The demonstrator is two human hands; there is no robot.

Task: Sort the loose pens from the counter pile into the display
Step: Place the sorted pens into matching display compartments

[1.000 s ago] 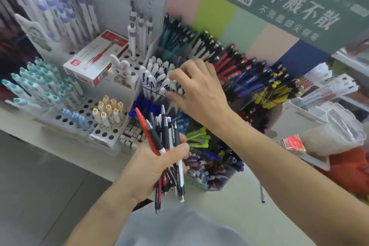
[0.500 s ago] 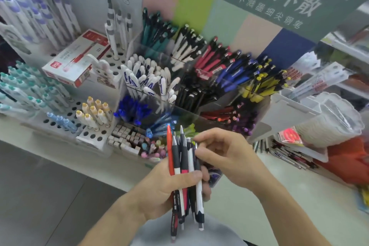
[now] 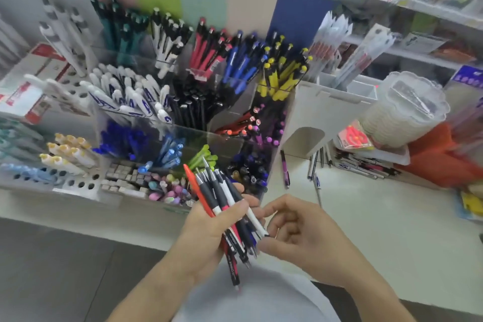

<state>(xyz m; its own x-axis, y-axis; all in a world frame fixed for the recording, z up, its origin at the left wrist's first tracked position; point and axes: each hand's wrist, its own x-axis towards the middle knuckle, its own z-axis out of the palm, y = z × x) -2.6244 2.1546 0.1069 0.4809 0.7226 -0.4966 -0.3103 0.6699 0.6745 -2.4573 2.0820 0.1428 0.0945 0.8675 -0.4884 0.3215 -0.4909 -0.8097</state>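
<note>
- Right now the bundle of pens sits in my left hand, fingers and thumb curled round the middle of it, low in the head view and just in front of the display.
- Its long axis runs steeply: clicker ends fan up and slightly left toward the compartments, tips point down toward my body.
- My right hand is just beside the bundle on its right, fingers loosely curled, fingertips at a white pen on the bundle's outer edge; motion blur stops me telling whether it pinches that pen or only touches it.
- So the right hand is the nearer one for drawing a pen out, sliding it along its own length, I judge.
- From there the matching compartments lie up and left of both hands; the white-and-blue pens stand in the middle tier.
- Further loose pens lie on the counter to the right, well apart from both hands.
</note>
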